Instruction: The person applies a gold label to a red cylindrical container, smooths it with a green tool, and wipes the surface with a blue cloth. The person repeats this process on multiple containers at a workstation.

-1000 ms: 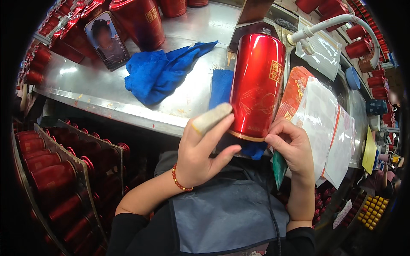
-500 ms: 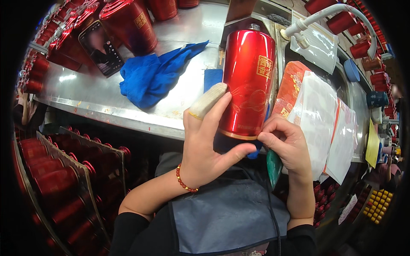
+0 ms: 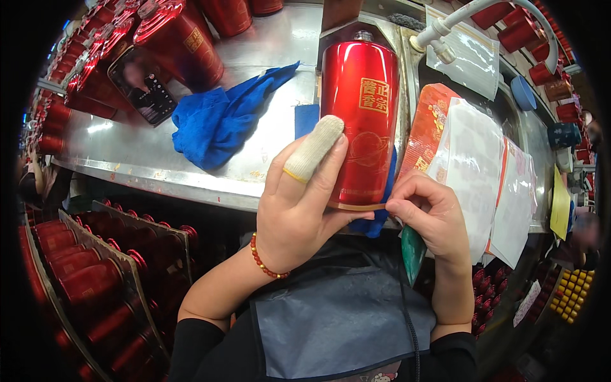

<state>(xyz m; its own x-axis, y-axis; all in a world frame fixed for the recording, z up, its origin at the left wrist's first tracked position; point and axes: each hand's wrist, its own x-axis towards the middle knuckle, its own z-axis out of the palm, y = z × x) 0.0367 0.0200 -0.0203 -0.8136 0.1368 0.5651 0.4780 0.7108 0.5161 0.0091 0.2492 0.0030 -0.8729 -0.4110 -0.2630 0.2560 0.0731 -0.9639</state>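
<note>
We are holding a glossy red bottle (image 3: 360, 121) upright over the near edge of the steel worktable (image 3: 267, 51), just right of centre in view. Our left hand (image 3: 299, 210) is wrapping the bottle's lower left side, fingers curled around it, with a knitted finger cot (image 3: 315, 148) on the index finger lying against the red wall. Our right hand (image 3: 428, 216), at 3 o'clock of the bottle's base, is pinching thumb and forefinger together at the gold band along the bottom rim; we cannot tell whether anything thin is caught between them. Judging by this, the work on this bottle is partway, with the base rim being handled now. A crumpled blue cloth (image 3: 223, 118) is lying at 9 o'clock of the bottle, a phone (image 3: 141, 86) beyond it at 10 o'clock, and clear bags (image 3: 471, 159) at 3 o'clock. Racks of red bottles (image 3: 83, 267) are waiting at 7 o'clock.
</note>
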